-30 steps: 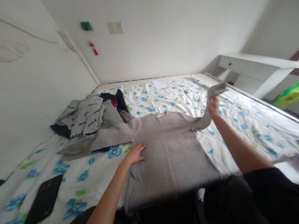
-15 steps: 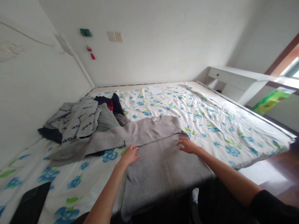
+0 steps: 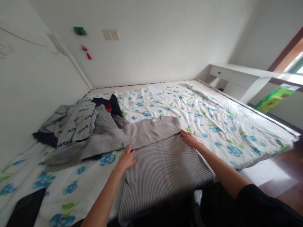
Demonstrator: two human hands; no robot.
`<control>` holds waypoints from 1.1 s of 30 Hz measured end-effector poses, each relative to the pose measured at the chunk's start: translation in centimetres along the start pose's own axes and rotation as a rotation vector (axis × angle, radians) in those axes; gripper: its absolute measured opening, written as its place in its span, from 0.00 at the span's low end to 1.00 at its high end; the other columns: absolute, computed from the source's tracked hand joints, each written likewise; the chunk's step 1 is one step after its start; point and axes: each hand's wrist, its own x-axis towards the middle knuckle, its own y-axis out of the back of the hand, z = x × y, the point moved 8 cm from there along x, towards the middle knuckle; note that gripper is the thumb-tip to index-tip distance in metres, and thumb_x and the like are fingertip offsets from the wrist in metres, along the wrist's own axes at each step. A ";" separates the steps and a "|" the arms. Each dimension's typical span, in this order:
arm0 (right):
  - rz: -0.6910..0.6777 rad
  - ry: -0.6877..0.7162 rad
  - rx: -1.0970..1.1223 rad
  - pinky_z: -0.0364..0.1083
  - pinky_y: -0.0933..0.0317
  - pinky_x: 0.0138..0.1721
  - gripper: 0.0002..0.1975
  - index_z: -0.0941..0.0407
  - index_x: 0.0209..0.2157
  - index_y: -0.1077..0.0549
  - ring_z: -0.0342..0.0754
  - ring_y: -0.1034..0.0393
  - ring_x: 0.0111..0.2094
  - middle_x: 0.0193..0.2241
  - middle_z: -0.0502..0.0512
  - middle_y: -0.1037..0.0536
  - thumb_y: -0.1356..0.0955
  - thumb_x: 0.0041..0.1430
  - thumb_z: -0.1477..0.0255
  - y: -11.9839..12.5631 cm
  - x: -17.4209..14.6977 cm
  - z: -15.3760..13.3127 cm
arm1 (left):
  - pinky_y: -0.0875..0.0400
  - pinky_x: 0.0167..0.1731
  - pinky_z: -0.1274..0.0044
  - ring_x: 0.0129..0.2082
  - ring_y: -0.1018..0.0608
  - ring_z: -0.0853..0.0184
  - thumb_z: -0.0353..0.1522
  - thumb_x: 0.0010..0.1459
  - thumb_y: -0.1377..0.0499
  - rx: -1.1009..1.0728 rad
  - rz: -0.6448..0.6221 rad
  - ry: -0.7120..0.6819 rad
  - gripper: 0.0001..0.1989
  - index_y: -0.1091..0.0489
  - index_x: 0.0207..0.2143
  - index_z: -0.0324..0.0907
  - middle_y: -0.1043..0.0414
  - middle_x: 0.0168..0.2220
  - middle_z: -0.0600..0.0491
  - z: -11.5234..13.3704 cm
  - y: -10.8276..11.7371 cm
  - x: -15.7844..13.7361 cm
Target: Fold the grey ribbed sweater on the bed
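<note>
Lying at the far left of the floral bedsheet (image 3: 213, 126), a heap of clothes (image 3: 78, 121) is noted against the white wall, with a grey garment printed "POP" uppermost and dark items behind it. A dark object (image 3: 26, 209) is seen at the near left corner; its nature cannot be told. A grey ribbed sweater (image 3: 163, 164) is spread flat in the near middle of the bed, its hem hanging over the near edge. One sleeve is extended leftward toward the heap; the other is folded across the chest. The left hand (image 3: 126, 159) is laid open, palm down, on the sweater's left edge. The right hand (image 3: 190, 139) is laid open and flat on the right edge at the folded sleeve. A white paper (image 3: 155, 90) is recorded far back, and a white desk (image 3: 239, 78) at far right.
</note>
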 end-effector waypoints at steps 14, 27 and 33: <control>0.172 -0.263 -0.053 0.57 0.47 0.77 0.23 0.59 0.64 0.18 0.63 0.36 0.75 0.76 0.69 0.32 0.31 0.71 0.71 2.4 0.7 4.7 | 0.31 0.69 0.57 0.75 0.30 0.39 0.37 0.66 0.42 0.012 -0.026 0.016 0.34 0.29 0.71 0.33 0.62 0.86 0.35 -0.2 -0.7 0.1; 0.019 -0.217 0.023 0.52 0.41 0.74 0.23 0.60 0.61 0.17 0.61 0.31 0.72 0.77 0.67 0.32 0.35 0.70 0.76 0.5 3.3 4.2 | 0.32 0.70 0.61 0.72 0.26 0.42 0.41 0.67 0.42 0.007 0.014 -0.019 0.33 0.30 0.71 0.38 0.54 0.85 0.40 -0.9 -1.0 0.8; -0.141 -0.199 0.012 0.50 0.38 0.72 0.18 0.62 0.52 0.14 0.62 0.27 0.69 0.63 0.71 0.18 0.34 0.69 0.75 -0.8 3.4 6.4 | 0.32 0.70 0.59 0.70 0.26 0.39 0.41 0.69 0.43 0.030 -0.009 -0.009 0.31 0.28 0.70 0.37 0.55 0.86 0.44 -0.3 -0.9 0.4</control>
